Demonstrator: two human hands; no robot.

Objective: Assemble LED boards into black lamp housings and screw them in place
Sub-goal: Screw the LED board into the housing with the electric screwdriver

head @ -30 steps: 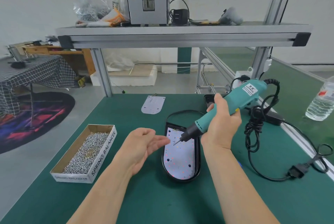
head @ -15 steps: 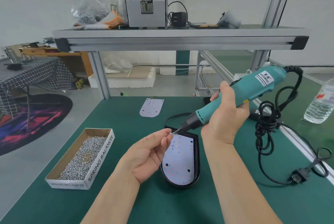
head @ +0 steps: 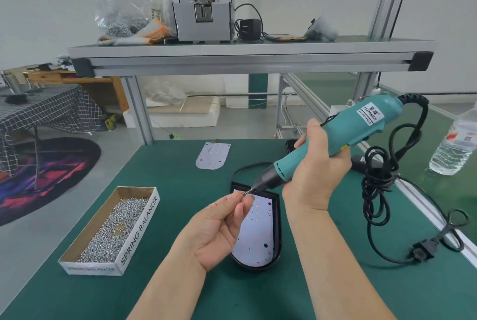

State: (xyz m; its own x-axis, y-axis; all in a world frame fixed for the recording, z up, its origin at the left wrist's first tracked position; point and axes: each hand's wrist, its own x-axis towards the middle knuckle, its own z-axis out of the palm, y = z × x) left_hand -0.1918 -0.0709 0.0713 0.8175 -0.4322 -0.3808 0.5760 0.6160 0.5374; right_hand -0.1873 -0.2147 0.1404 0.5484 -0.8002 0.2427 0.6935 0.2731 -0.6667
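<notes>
At the left of the green felt-like table (head: 180, 190) sits one shallow oblong cardboard box (head: 139, 229), white outside and brown inside, heaped with small shiny metal screws (head: 113, 229), too many to count. Further back lies one loose LED board (head: 213, 156), flat, pale and thin, rounded at its near end and dotted with holes. The left hand (head: 219, 229), palm up, pinches one tiny silvery screw (head: 242, 193) between thumb and fingertips, touching the tip of the screwdriver bit. Below it one black lamp housing (head: 255, 268), smooth, glossy and rounded at the near end, lies on the table with a second LED board (head: 254, 237) seated inside it. The right hand (head: 317, 167) is wrapped round the one teal plastic electric screwdriver (head: 335, 139), tilted down to the left. Its black rubbery cable (head: 379, 172) hangs in tangled loops ending in a plug (head: 423, 252). At far right stands one clear ribbed plastic water bottle (head: 456, 144).
</notes>
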